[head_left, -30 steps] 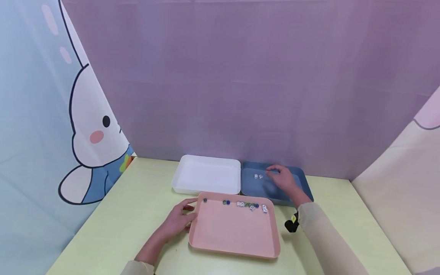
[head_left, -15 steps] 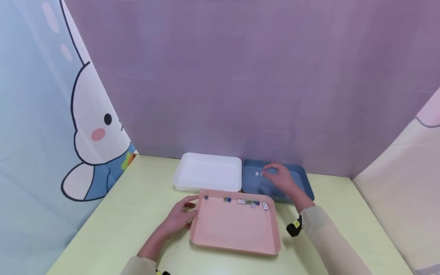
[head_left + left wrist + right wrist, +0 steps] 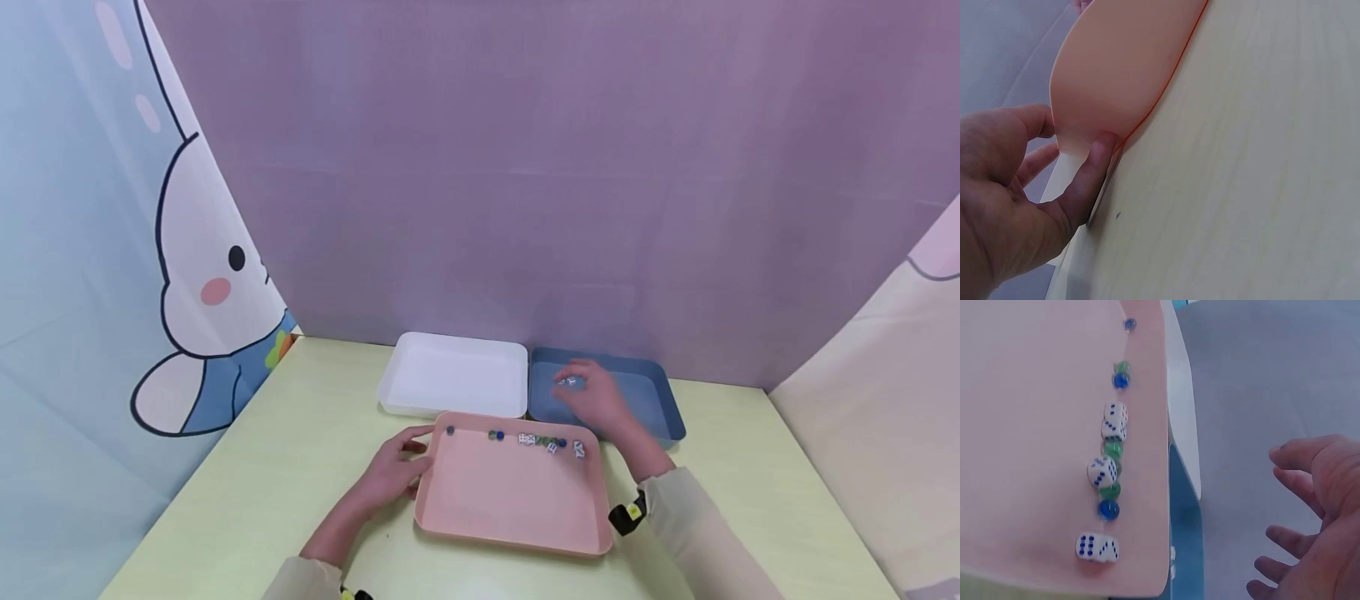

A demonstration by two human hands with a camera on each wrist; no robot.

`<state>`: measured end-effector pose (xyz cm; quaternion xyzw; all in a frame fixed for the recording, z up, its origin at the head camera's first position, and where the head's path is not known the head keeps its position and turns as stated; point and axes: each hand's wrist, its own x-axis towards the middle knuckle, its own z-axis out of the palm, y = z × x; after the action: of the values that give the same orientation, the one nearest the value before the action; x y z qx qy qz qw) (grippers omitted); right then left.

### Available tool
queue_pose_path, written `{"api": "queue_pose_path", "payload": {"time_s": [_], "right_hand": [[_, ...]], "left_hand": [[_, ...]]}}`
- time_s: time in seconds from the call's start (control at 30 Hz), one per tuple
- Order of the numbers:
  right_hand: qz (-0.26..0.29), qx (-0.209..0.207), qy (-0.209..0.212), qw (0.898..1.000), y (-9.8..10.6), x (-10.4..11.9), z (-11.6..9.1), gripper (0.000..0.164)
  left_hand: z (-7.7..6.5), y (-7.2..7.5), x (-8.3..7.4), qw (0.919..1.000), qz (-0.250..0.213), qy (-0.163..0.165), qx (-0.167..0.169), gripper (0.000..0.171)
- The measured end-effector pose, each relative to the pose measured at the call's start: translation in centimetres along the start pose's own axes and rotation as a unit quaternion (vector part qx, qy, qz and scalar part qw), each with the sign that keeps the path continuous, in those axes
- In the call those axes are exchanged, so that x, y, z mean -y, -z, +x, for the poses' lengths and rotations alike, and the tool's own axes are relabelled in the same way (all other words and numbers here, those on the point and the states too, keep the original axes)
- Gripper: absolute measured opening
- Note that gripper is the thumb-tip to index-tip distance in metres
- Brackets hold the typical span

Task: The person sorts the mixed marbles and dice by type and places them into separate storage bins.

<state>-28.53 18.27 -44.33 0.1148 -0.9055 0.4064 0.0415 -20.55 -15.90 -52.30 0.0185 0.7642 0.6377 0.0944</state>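
My left hand (image 3: 393, 471) holds the pink tray (image 3: 517, 504) by its left side; in the left wrist view the thumb presses the outer wall and the fingers touch the rim. Along the tray's far wall lie white dice (image 3: 1097, 547) with dark dots, together with green marbles (image 3: 1112, 449) and blue marbles (image 3: 1109, 509). Over the blue tray (image 3: 645, 404) hovers my right hand (image 3: 596, 400). Its fingers are parted and loosely bent, with nothing between them in the right wrist view. Two white dice (image 3: 572, 381) in the blue tray show behind its fingertips.
A white tray (image 3: 453, 379) stands behind the pink one, to the left of the blue tray. All three are on a pale yellow table (image 3: 247, 467). A purple cloth (image 3: 480, 183) hangs behind the trays, and printed cloths hang at both sides.
My right hand has moved left and slightly nearer over the blue tray, now in front of the dice there. The left hand stays on the pink tray.
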Motion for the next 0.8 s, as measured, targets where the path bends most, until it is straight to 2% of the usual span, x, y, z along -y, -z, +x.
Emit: {"api": "queue_pose_path", "payload": {"time_s": [0.13,0.27,0.4,0.6,0.8], "right_hand": [[-0.04,0.008,0.054,0.998,-0.5,0.9,-0.6,0.016],[-0.075,0.02,0.086,0.993,-1.0,1.3,-1.0,0.011],[-0.111,0.036,0.102,0.988,-1.5,1.7,-1.2,0.005],[-0.188,0.092,0.123,0.97,-2.4,2.6,-1.2,0.005],[-0.215,0.118,0.141,0.959,-3.5,3.1,-1.1,0.003]], "left_hand": [[-0.2,-0.2,-0.1,1.0,-0.005,-0.002,-0.006,0.051],[-0.2,-0.3,-0.1,1.0,-0.001,-0.007,-0.004,0.051],[-0.2,-0.2,-0.3,0.9999,0.004,-0.009,0.007,0.051],[-0.5,-0.1,-0.6,0.9999,0.012,-0.007,0.006,0.051],[-0.7,0.0,-0.7,0.9995,0.026,-0.014,0.008,0.052]]}}
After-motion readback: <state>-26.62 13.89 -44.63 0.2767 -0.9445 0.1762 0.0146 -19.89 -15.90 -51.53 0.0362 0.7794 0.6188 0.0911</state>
